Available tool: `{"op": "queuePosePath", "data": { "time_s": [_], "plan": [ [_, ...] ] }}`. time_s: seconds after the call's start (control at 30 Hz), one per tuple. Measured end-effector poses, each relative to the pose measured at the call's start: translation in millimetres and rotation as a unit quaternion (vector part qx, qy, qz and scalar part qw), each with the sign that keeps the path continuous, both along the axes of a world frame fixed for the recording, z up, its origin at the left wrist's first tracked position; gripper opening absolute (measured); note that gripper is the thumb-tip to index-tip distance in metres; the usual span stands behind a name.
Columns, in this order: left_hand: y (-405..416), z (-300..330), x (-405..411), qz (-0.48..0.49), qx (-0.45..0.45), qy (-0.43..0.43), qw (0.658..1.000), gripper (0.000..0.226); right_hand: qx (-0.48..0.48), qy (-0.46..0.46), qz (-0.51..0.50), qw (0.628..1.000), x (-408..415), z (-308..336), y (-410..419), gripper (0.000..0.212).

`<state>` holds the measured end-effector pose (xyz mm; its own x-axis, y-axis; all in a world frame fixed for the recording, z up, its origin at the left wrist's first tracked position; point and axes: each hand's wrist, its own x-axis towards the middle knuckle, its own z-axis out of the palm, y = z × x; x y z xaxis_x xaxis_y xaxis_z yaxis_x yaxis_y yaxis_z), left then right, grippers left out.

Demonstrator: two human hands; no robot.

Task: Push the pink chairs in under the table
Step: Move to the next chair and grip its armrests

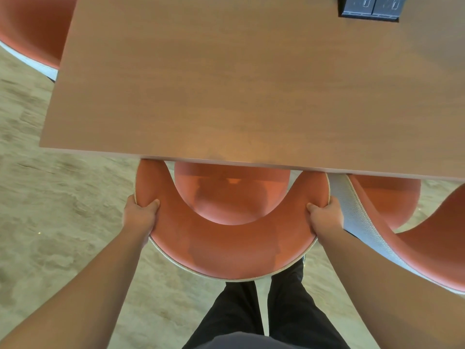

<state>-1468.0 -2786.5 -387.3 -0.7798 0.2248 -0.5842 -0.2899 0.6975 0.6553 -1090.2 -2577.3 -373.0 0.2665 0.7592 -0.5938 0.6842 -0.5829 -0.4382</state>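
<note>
Pink chair (226, 250) at lower centre sits partly under the wooden bench (226, 84), left hand (141, 215) and right hand (324, 215) each clenched in a grip on its curved backrest

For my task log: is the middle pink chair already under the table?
Partly in: the pink chair's seat front is beneath the table edge; its curved back remains outside.

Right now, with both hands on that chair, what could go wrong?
1. The chair arm tips already meet the table edge; pushing on may jam them.
2. The right hand sits in the narrow gap beside the next chair and could get pinched.
</note>
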Motion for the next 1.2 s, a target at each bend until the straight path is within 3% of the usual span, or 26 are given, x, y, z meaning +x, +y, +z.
{"op": "queuePosePath", "data": {
  "time_s": [0.4, 0.63, 0.77, 0.9, 1.0, 1.2],
  "plan": [
    [1.7, -3.4, 3.5, -0.016, -0.014, 0.003, 1.0, 0.031, 0.011, 0.016, -0.013, 1.0, 8.2, -6.6, 2.9, 0.03],
    [5.2, -4.1, 0.7, -0.025, -0.043, 0.013, 0.999, 0.036, -0.005, -0.004, -0.001, 1.0, 4.5, -5.1, 6.9, 0.047],
    [6.8, -1.4, -1.2, -0.036, -0.059, 0.013, 0.997, 0.049, -0.026, -0.006, 0.0, 1.0, 2.3, -1.7, 9.3, 0.059],
    [11.1, 7.8, -0.3, -0.051, -0.076, 0.001, 0.996, 0.067, -0.046, 0.032, -0.023, 0.998, -2.3, 10.6, 6.1, 0.063],
    [15.6, 23.5, 10.5, -0.062, -0.094, 0.005, 0.994, 0.06, -0.036, 0.064, -0.043, 0.996, -4.6, 27.4, -7.8, 0.056],
    [10.8, 68.5, 51.1, -0.097, -0.087, 0.03, 0.991, 0.053, -0.045, 0.139, -0.062, 0.987, 10.2, 69.4, -39.9, 0.06]
  ]
}}
